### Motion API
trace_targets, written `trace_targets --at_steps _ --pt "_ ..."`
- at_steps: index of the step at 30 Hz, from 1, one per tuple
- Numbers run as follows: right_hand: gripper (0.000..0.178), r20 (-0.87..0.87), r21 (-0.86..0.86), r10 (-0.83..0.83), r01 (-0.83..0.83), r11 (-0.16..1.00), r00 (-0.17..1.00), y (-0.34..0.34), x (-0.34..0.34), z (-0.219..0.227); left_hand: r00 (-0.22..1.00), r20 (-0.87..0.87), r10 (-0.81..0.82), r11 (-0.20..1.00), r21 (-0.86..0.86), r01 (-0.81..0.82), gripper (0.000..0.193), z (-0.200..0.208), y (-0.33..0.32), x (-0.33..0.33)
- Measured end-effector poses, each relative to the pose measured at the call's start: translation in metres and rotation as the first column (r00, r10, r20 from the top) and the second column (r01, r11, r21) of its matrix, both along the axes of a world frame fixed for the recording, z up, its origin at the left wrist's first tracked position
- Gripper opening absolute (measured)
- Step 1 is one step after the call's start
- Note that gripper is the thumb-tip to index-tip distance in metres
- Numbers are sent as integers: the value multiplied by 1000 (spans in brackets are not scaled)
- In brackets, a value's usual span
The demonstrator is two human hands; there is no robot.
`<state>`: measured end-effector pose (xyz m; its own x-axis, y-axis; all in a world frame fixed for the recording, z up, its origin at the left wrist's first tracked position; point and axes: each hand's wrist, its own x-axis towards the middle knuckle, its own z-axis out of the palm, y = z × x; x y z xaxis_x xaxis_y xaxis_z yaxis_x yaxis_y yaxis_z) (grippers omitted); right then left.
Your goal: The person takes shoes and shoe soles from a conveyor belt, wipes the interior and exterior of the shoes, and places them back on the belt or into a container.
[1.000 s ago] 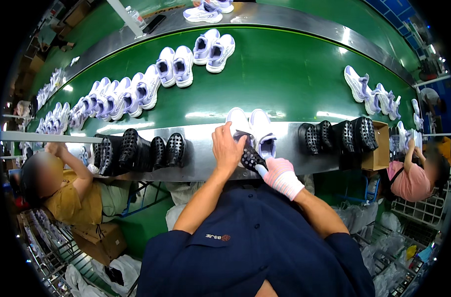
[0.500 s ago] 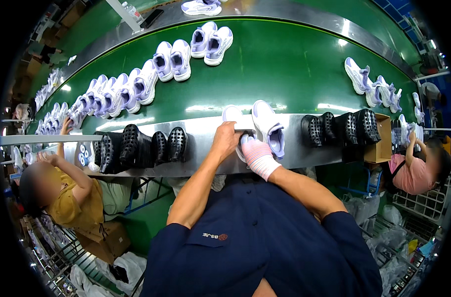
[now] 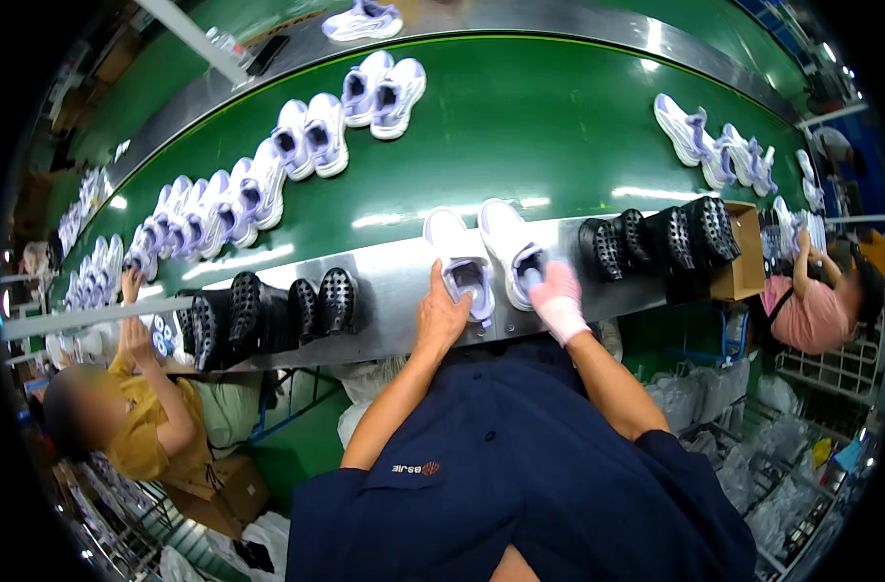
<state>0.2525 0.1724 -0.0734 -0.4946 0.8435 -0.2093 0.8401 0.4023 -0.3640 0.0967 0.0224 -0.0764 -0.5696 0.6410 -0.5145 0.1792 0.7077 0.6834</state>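
Observation:
Side by side on the metal ledge in front of me stand two white and lavender sneakers, a left sneaker and a right sneaker, toes pointing away. My bare left hand is closed on the left sneaker's heel end, the thumb at its collar and the fingers along its outer side. A pink-and-white glove covers my right hand. It is closed at the right sneaker's collar, slightly blurred, with fingertips at the opening; its other fingers are partly hidden.
Black studded shoe-shaped pieces flank me on the left, and more black studded pieces on the right beside a cardboard box. Beyond, a green belt carries rows of sneakers. Co-workers sit at both sides.
My right hand has left the left sneaker's opening and moved right onto the right sneaker. My left hand has come down to the left sneaker's heel end. The view has tilted slightly.

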Motion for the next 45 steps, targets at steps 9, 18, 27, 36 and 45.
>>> trace_targets --at_steps 9,18,27,36,45 --pt "61 104 98 331 -341 935 938 -22 -11 62 893 426 146 966 133 -221 95 -29 -15 -14" --pt "21 185 -56 620 -621 782 763 19 -56 14 954 147 262 963 33 -269 51 -33 -81 16" --pt "23 154 220 465 -489 844 872 242 -127 -5 977 -187 99 994 66 -88 32 -6 -72 36" --pt "36 -447 -565 148 -407 718 882 11 53 61 697 -502 -512 671 273 689 32 -32 38 28" --pt "27 137 -563 -878 765 312 459 -211 256 -65 193 -557 -808 221 16 975 68 -46 61 76"
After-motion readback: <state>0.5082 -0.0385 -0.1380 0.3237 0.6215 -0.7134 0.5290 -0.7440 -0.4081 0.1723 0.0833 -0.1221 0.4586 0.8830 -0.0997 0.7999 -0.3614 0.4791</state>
